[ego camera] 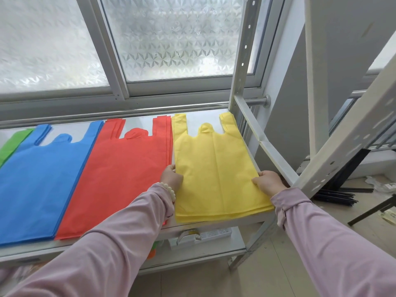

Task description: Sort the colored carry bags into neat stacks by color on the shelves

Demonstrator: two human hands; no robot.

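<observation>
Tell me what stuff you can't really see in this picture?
All in the head view:
- Green bags: cut off by the left edge and partly under the blue stack.
- Lower shelf: mostly hidden by the top shelf and the sleeves.
- Outside: blurred by the frosted window.
- Left hand and right hand: fingertips tucked under the yellow stack.
- Bags per stack: layers too thin to count.

Both hands on yellow bag stack [216, 166], left hand [171, 176], right hand [269, 182]

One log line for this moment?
step: squaring yellow stack | left hand: left edge | right hand: right edge | neighbour: red stack
</observation>
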